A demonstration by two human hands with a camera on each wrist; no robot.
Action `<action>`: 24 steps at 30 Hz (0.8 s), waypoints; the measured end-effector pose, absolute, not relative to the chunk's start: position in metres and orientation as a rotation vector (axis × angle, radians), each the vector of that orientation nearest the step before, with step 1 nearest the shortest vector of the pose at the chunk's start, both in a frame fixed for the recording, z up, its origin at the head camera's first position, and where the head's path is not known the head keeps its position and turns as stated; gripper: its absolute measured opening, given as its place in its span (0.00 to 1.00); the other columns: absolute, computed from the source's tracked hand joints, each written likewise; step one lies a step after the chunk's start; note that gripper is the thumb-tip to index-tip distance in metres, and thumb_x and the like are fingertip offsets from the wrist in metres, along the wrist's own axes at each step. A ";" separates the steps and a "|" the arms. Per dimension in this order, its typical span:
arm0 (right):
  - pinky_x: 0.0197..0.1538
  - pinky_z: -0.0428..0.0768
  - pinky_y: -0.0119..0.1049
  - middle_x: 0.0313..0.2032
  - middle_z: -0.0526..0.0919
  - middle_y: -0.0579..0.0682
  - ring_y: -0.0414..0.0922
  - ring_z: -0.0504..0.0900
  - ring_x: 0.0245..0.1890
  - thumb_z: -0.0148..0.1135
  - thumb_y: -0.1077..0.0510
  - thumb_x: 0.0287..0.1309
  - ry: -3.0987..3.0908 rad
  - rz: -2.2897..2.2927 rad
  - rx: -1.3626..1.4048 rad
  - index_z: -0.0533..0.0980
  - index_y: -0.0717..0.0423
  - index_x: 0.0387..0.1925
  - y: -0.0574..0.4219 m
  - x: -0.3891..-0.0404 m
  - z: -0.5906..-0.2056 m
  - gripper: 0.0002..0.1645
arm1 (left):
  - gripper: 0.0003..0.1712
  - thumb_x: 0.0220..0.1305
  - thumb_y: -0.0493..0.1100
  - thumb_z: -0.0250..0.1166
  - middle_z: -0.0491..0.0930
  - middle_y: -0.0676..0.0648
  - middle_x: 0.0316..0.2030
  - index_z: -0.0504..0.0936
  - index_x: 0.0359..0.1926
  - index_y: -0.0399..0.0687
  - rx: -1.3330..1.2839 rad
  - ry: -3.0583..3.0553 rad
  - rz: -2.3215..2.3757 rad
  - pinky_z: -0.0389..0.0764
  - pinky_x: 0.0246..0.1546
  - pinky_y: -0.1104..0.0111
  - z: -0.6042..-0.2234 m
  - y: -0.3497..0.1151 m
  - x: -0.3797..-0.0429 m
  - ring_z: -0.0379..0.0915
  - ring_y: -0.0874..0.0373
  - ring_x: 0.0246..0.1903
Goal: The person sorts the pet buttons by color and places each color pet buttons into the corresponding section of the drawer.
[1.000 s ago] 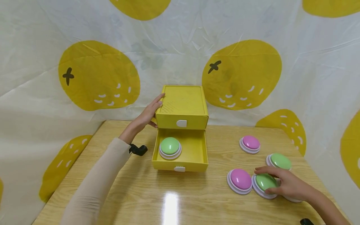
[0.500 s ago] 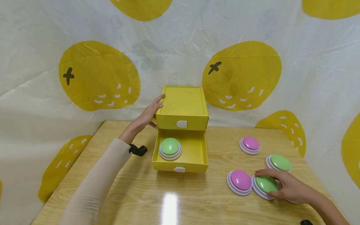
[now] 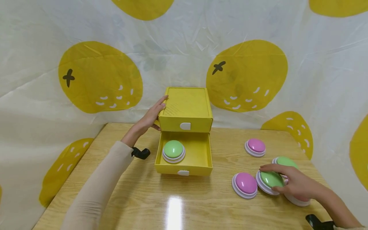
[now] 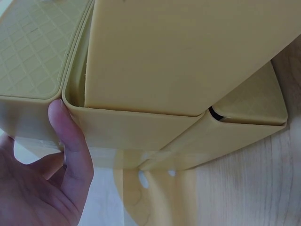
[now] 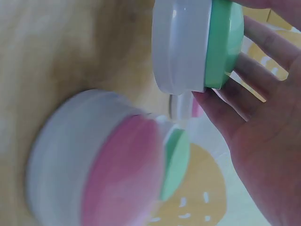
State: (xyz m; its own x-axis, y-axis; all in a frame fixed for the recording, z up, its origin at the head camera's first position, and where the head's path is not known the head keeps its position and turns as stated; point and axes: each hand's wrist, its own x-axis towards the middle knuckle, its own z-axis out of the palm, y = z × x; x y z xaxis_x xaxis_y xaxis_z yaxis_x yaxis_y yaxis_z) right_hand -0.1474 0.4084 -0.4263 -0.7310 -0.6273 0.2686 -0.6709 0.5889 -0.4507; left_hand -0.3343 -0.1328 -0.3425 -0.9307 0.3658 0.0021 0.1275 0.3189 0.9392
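My right hand (image 3: pixel 297 183) grips a green-domed push button (image 3: pixel 270 179) with a white base, thumb on the near side and fingers over the far side. In the right wrist view the held button (image 5: pixel 221 47) is raised over the wooden table. My left hand (image 3: pixel 148 118) rests against the left side of a yellow two-drawer box (image 3: pixel 188 102), thumb (image 4: pixel 70 125) at an edge between its tiers. The lower drawer (image 3: pixel 198 170) is pulled out and holds another green push button (image 3: pixel 173 149) on its left side. The upper drawer (image 3: pixel 172 124) is closed.
A pink push button (image 3: pixel 245 183) stands left of the held one, another pink one (image 3: pixel 256 146) farther back. Behind the right hand is a green button (image 3: pixel 286 162); beneath it, a partly hidden pink one (image 5: pixel 122 174). A fruit-patterned cloth (image 3: pixel 175 54) hangs behind the table (image 3: pixel 138 198).
My right hand has raised the green button slightly off the table, uncovering more of the pink one beneath the hand. The left hand and the drawer box have stayed put.
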 end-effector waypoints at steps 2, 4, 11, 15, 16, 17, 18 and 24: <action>0.61 0.61 0.08 0.58 0.85 0.43 0.20 0.71 0.62 0.84 0.64 0.40 -2.701 0.802 1.139 0.81 0.52 0.60 0.406 -0.152 -0.422 0.40 | 0.31 0.78 0.71 0.40 0.76 0.36 0.60 0.47 0.78 0.92 0.447 2.376 1.660 0.85 0.23 0.59 -0.342 -0.133 -0.334 0.83 0.47 0.39; 0.62 0.61 0.08 0.59 0.84 0.43 0.21 0.72 0.62 0.84 0.64 0.41 -2.694 0.767 1.141 0.81 0.50 0.60 0.403 -0.155 -0.418 0.40 | 0.31 0.79 0.70 0.40 0.76 0.35 0.60 0.47 0.78 0.92 0.447 2.374 1.659 0.85 0.23 0.59 -0.342 -0.133 -0.333 0.83 0.47 0.39; 0.63 0.62 0.09 0.59 0.85 0.47 0.23 0.73 0.63 0.83 0.61 0.44 -2.740 0.693 1.120 0.81 0.45 0.62 0.387 -0.166 -0.396 0.40 | 0.31 0.79 0.69 0.40 0.77 0.35 0.58 0.47 0.78 0.92 0.445 2.370 1.658 0.86 0.23 0.58 -0.341 -0.134 -0.334 0.83 0.48 0.38; 0.63 0.62 0.10 0.60 0.84 0.50 0.27 0.75 0.63 0.83 0.62 0.44 -2.729 0.661 1.153 0.81 0.45 0.62 0.371 -0.175 -0.383 0.39 | 0.30 0.79 0.70 0.40 0.77 0.35 0.57 0.47 0.78 0.93 0.442 2.376 1.664 0.86 0.23 0.57 -0.341 -0.134 -0.335 0.83 0.48 0.38; 0.64 0.62 0.10 0.60 0.84 0.51 0.30 0.76 0.63 0.83 0.62 0.44 -2.717 0.648 1.170 0.81 0.46 0.62 0.367 -0.177 -0.380 0.39 | 0.30 0.79 0.70 0.40 0.77 0.35 0.57 0.47 0.77 0.93 0.443 2.377 1.662 0.86 0.23 0.57 -0.341 -0.134 -0.335 0.83 0.48 0.37; 0.63 0.63 0.10 0.60 0.84 0.51 0.31 0.77 0.63 0.83 0.61 0.44 -2.711 0.637 1.185 0.81 0.46 0.62 0.363 -0.180 -0.377 0.39 | 0.30 0.79 0.70 0.40 0.77 0.35 0.57 0.47 0.78 0.93 0.444 2.379 1.658 0.86 0.23 0.58 -0.341 -0.134 -0.335 0.83 0.48 0.37; 0.63 0.64 0.11 0.60 0.84 0.51 0.33 0.78 0.63 0.83 0.60 0.45 -2.711 0.625 1.194 0.81 0.46 0.62 0.358 -0.182 -0.375 0.39 | 0.30 0.79 0.70 0.40 0.77 0.35 0.58 0.47 0.78 0.93 0.446 2.381 1.653 0.85 0.22 0.58 -0.341 -0.134 -0.335 0.83 0.48 0.37; 0.58 0.80 0.28 0.62 0.83 0.49 0.48 0.81 0.61 0.81 0.56 0.51 -2.746 0.579 1.215 0.80 0.47 0.64 0.328 -0.193 -0.357 0.37 | 0.31 0.79 0.69 0.40 0.76 0.37 0.59 0.47 0.78 0.92 0.450 2.382 1.652 0.85 0.22 0.59 -0.341 -0.133 -0.333 0.82 0.49 0.34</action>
State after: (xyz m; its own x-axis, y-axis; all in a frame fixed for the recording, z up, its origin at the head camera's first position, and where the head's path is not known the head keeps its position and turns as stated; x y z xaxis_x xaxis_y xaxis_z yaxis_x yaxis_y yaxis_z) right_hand -0.1926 0.3284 -0.3574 -0.6812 -0.6966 0.2253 -0.7282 0.6132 -0.3060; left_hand -0.3329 -0.1333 -0.3407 -0.9319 0.3628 0.0030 0.1300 0.3260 0.9364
